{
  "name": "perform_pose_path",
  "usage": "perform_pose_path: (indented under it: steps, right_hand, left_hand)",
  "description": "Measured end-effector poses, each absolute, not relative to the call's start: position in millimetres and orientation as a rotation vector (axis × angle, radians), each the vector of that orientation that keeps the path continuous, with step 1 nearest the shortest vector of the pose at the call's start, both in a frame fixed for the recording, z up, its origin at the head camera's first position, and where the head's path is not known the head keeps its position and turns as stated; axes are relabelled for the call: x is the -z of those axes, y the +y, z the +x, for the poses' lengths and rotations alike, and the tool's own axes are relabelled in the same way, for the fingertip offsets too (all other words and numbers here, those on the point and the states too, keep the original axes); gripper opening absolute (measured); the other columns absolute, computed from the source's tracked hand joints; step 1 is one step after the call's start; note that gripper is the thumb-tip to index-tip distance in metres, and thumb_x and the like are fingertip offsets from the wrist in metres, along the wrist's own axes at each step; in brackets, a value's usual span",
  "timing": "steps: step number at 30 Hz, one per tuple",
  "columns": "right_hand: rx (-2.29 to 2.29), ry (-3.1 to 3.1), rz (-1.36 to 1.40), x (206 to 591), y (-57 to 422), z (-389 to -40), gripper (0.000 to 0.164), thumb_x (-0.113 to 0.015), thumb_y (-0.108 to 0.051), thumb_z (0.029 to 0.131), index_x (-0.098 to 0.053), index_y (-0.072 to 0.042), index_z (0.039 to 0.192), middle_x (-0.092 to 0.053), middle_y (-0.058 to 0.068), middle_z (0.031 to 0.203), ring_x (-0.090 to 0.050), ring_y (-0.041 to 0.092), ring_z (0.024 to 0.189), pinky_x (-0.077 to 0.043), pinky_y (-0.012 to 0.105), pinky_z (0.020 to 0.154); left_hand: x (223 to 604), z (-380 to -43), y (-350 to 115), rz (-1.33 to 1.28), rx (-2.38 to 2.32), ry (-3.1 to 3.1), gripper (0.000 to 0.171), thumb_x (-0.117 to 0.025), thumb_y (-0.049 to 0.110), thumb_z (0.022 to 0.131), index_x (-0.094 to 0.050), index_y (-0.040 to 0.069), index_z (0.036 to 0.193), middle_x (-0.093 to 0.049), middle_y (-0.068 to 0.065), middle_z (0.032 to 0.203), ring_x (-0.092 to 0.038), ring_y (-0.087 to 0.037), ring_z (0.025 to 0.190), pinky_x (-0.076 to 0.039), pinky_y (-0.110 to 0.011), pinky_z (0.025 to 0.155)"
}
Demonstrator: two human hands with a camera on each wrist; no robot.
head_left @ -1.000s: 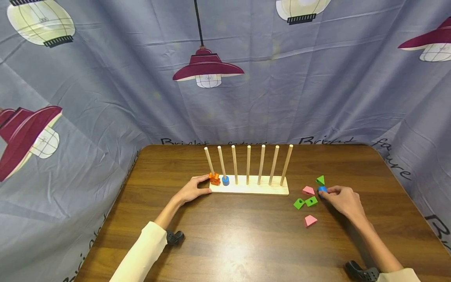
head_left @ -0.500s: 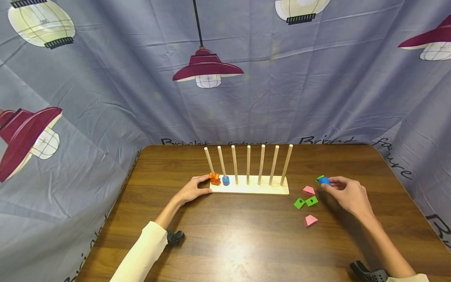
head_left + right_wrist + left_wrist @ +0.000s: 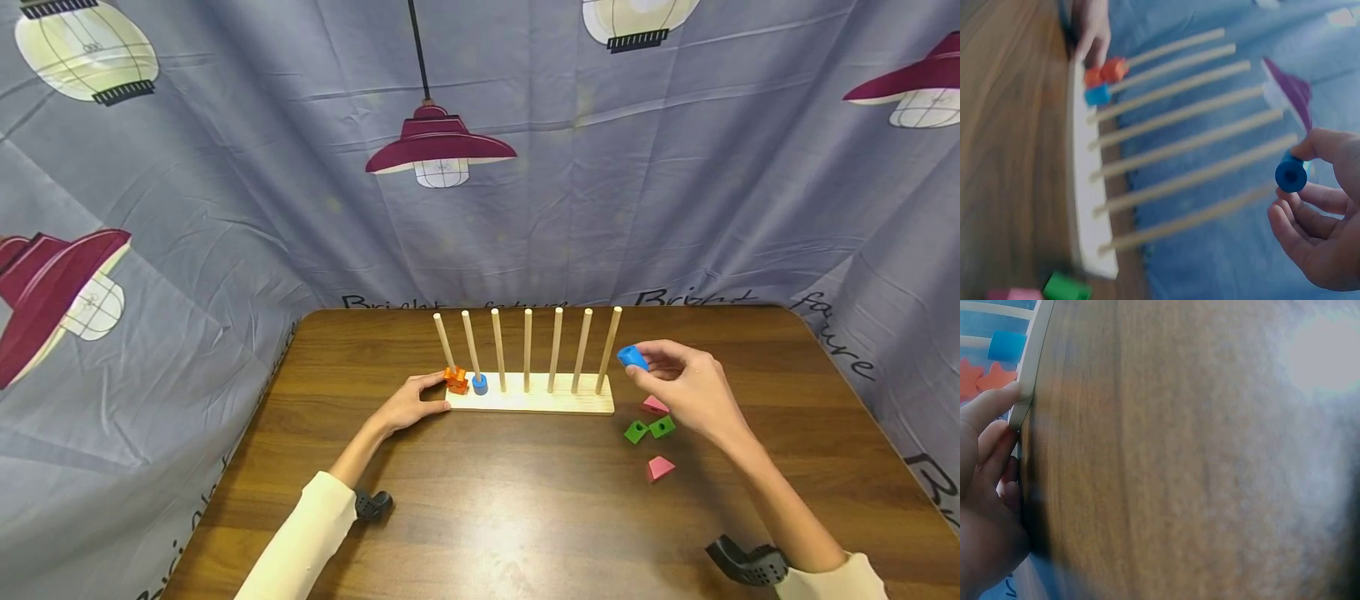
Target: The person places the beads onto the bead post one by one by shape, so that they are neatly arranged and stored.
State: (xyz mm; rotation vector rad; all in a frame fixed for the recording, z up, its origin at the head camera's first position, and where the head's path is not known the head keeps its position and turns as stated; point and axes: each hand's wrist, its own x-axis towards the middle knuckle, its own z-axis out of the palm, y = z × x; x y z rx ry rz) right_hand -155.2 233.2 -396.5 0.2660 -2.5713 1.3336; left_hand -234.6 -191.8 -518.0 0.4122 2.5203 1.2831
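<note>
My right hand (image 3: 693, 392) pinches a blue cylinder bead (image 3: 633, 357) between thumb and fingers, raised above the table near the rightmost peg. In the right wrist view, the hole of the bead (image 3: 1291, 175) faces the camera. At the left end of the wooden peg board (image 3: 555, 402), my left hand (image 3: 405, 405) grips the end, thumb at the front corner and fingers round the back one. Star-shaped orange beads (image 3: 456, 381) are stacked on the leftmost peg. Another blue cylinder bead (image 3: 480, 384) sits at the foot of the second peg.
Two green blocks with holes (image 3: 649, 429) lie right of the board. One pink block (image 3: 660, 468) is in front of them, and another pink block (image 3: 655, 405) lies behind, partly under my right hand in view. A patterned curtain (image 3: 570, 208) hangs behind the wooden table (image 3: 480, 517).
My right hand has lifted the blue cylinder bead off the table and carried it left towards the rightmost peg. The green triangular block is now hidden behind that hand. The left hand stays put.
</note>
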Motion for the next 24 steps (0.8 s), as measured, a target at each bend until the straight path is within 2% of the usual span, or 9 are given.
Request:
perform_pose_path:
  steps: [4, 13, 18, 24]
  right_hand:
    - [-1.372, -2.539, 0.362, 383.2, 208.9, -158.3, 0.027, -0.077, -0.016, 0.089, -0.072, -0.004, 0.112, -0.073, 0.011, 0.099, -0.068, 0.006, 0.08, -0.054, 0.017, 0.069]
    - [-1.623, -2.412, 0.488, 364.6, 156.3, -171.2, 0.028, -0.08, -0.01, 0.085, -0.071, -0.003, 0.111, -0.072, 0.008, 0.104, -0.071, 0.018, 0.089, -0.056, 0.025, 0.078]
    - [-1.631, -2.304, 0.618, 358.8, 122.6, -181.0, 0.027, -0.081, -0.005, 0.083, -0.071, -0.004, 0.108, -0.072, 0.006, 0.102, -0.071, 0.02, 0.088, -0.056, 0.035, 0.083]
    - [-1.555, -2.268, 0.665, 356.0, 84.7, -192.7, 0.027, -0.079, -0.008, 0.086, -0.069, -0.007, 0.11, -0.073, 0.004, 0.103, -0.07, 0.018, 0.094, -0.054, 0.039, 0.087]
  left_hand:
    - [520.1, -235.2, -192.3, 0.41, -1.272, 2.526, 0.067, -0.075, 0.02, 0.09, -0.047, -0.003, 0.146, -0.04, -0.021, 0.152, -0.025, -0.041, 0.143, -0.02, -0.058, 0.115]
    - [518.8, -236.6, -191.9, 0.414, -1.278, 2.527, 0.067, -0.076, 0.02, 0.09, -0.047, -0.003, 0.146, -0.04, -0.021, 0.153, -0.025, -0.04, 0.144, -0.019, -0.056, 0.115]
    - [520.0, -237.9, -193.0, 0.437, -1.273, 2.533, 0.067, -0.076, 0.02, 0.09, -0.047, -0.003, 0.146, -0.04, -0.021, 0.152, -0.025, -0.041, 0.144, -0.02, -0.056, 0.115]
    - [519.7, -237.8, -193.5, 0.44, -1.264, 2.528, 0.067, -0.075, 0.02, 0.09, -0.046, -0.002, 0.147, -0.039, -0.021, 0.153, -0.025, -0.04, 0.144, -0.019, -0.056, 0.115]
